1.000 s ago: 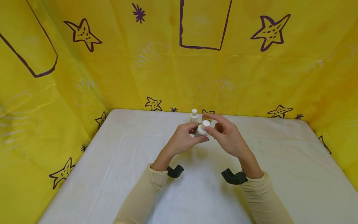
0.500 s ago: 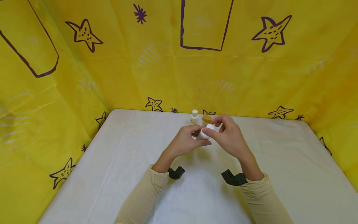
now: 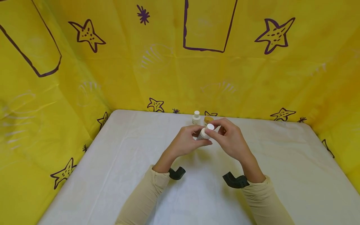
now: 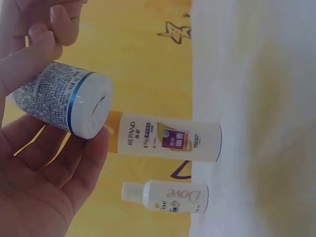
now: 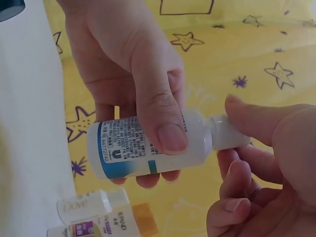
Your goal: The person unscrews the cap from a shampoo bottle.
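Observation:
A small white bottle (image 5: 192, 145) with blue bands and fine print is held tilted above the table. My left hand (image 3: 186, 140) grips its body, thumb across the label and fingers round the other side. My right hand (image 3: 231, 139) pinches the white cap (image 5: 228, 133) between thumb and fingers, the cap sitting at the bottle's neck. In the left wrist view the bottle's white base (image 4: 94, 106) faces the camera. Behind the hands stand a white Dove bottle (image 4: 175, 196) and a REPAND bottle (image 4: 170, 138) with an orange-gold cap; the hands partly cover the latter in the head view.
A white-covered table (image 3: 140, 187) lies under the hands. Yellow cloth (image 3: 126, 78) with starfish drawings walls in the back and sides. Dark curved wrist mounts (image 3: 235, 181) stick out from both forearms.
The right fingers have shifted around the cap, lifting off at the forefinger and closing on it again. The left hand keeps its hold on the bottle with little movement.

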Motion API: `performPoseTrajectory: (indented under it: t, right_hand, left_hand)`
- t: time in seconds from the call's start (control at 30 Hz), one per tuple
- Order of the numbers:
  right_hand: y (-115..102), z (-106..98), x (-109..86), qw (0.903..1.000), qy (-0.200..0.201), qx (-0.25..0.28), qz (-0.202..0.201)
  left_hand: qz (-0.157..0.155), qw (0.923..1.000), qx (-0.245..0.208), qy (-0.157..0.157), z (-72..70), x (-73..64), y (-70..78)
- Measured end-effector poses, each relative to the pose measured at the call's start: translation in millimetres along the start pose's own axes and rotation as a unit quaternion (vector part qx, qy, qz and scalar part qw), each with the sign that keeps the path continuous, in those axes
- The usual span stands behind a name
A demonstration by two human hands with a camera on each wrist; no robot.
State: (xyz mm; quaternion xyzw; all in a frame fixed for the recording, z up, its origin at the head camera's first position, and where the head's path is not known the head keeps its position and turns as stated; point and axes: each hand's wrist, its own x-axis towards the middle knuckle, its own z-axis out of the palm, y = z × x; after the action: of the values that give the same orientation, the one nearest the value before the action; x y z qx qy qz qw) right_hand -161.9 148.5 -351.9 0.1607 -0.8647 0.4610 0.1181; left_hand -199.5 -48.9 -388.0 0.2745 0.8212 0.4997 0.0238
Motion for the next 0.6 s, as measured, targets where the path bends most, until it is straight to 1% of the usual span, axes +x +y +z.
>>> performPoseTrajectory:
  t: [0.2,0.3,0.43,0.53,0.6]
  right_hand:
    - [-0.1,-2.7,-0.3,0.999,-0.009,0.006,-0.043]
    - [-0.2,-4.8,-0.4,0.9985,-0.019,0.012,-0.051]
    - [-1.7,-6.7,-0.6,0.9989,-0.024,0.01,-0.04]
    - [-2.5,-6.0,-0.4,0.9999,-0.006,-0.011,-0.011]
    - [-2.8,-5.1,0.0,0.9994,0.01,-0.028,0.015]
  left_hand:
    - [-0.017,0.9998,-0.004,0.0,-0.7,0.9,-2.8]
    - [-0.022,0.9997,-0.007,0.0,-0.9,1.2,-4.4]
    - [-0.029,0.9995,-0.012,-0.002,-0.9,1.6,-5.8]
    - [-0.029,0.9994,-0.016,-0.006,0.0,1.8,-6.1]
    - [-0.021,0.9996,-0.016,-0.009,1.5,2.1,-6.4]
